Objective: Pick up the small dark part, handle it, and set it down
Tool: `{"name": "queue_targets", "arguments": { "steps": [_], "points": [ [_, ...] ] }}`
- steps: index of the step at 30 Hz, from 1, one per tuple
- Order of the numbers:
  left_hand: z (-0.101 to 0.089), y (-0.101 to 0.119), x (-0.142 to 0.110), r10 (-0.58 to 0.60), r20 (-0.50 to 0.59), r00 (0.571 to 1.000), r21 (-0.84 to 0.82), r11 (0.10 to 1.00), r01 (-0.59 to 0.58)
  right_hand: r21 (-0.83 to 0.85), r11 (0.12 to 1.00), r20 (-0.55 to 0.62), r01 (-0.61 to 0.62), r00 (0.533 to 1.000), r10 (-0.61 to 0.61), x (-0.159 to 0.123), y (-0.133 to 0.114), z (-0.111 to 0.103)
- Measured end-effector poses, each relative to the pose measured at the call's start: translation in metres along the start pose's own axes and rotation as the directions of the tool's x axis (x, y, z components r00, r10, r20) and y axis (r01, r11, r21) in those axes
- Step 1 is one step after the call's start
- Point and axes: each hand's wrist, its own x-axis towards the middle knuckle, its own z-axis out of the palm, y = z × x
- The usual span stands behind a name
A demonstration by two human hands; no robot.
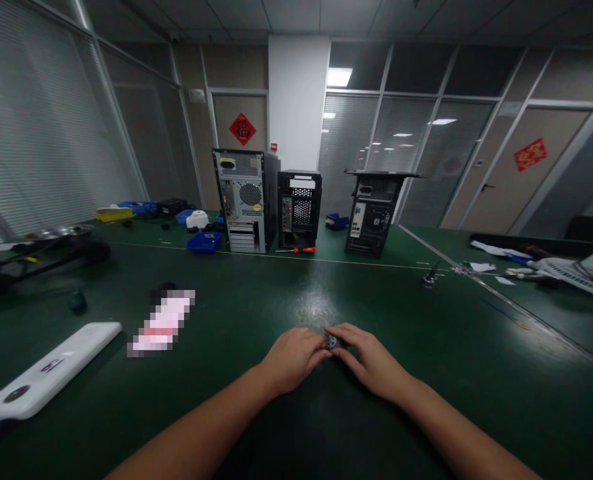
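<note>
Close in front of me, both hands meet over the green tabletop point(256, 300). Between their fingertips is a small round grey part point(332, 341) with what look like openings in its face; its exact kind is too small to tell. My left hand point(294, 360) pinches it from the left, with thumb and fingers together. From the right, my right hand point(371, 360) grips its other side between thumb and forefinger. The fingers cover the part's edges.
Computer cases point(246, 200) stand at the back, with a red-handled screwdriver point(304, 250) before them. A blue tray point(204, 242) sits left of these. A long white device point(51, 370) lies left, beside a blurred-out phone-like item point(164, 323). A small metal object point(430, 277) stands right.
</note>
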Motion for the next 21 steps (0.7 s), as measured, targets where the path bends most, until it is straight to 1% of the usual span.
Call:
{"name": "queue_targets", "arguments": {
  "steps": [3, 7, 10, 12, 14, 15, 17, 19, 20, 21],
  "points": [
    [0.000, -0.002, 0.000, 0.020, -0.003, 1.000, -0.011, 1.000, -0.020, 0.021, 1.000, 0.020, 0.000, 1.000, -0.001, -0.001, -0.001, 0.001],
    [0.000, -0.004, 0.000, -0.015, -0.025, 1.000, -0.056, 0.998, 0.014, 0.028, 0.999, 0.018, -0.021, 1.000, 0.021, -0.003, 0.006, 0.001],
    [0.000, -0.006, -0.001, -0.038, -0.036, 0.999, -0.088, 0.996, 0.035, 0.002, 0.998, -0.059, -0.056, 0.997, 0.056, -0.002, 0.021, -0.005],
    [-0.001, -0.008, -0.001, -0.053, -0.033, 0.998, -0.092, 0.994, 0.050, 0.002, 0.992, -0.144, -0.129, 0.981, 0.128, -0.002, 0.039, -0.016],
    [-0.003, -0.011, -0.002, -0.080, -0.027, 0.996, -0.094, 0.993, 0.078, 0.033, 0.966, -0.236, -0.255, 0.938, 0.255, -0.005, 0.063, -0.033],
    [-0.004, -0.012, -0.002, -0.098, -0.026, 0.995, -0.096, 0.991, 0.096, 0.057, 0.943, -0.282, -0.327, 0.901, 0.330, -0.009, 0.078, -0.044],
    [-0.006, -0.014, -0.002, -0.138, -0.027, 0.990, -0.098, 0.986, 0.135, 0.077, 0.889, -0.390, -0.452, 0.807, 0.444, -0.020, 0.110, -0.069],
    [-0.007, -0.017, -0.003, -0.173, -0.030, 0.984, -0.103, 0.980, 0.169, 0.009, 0.826, -0.507, -0.564, 0.709, 0.490, -0.035, 0.141, -0.093],
    [-0.007, -0.018, -0.003, -0.187, -0.031, 0.982, -0.107, 0.977, 0.183, -0.060, 0.783, -0.560, -0.619, 0.670, 0.487, -0.043, 0.155, -0.104],
    [-0.007, -0.019, -0.003, -0.199, -0.031, 0.980, -0.109, 0.975, 0.194, -0.123, 0.733, -0.594, -0.669, 0.641, 0.486, -0.051, 0.166, -0.113]
  ]
}}
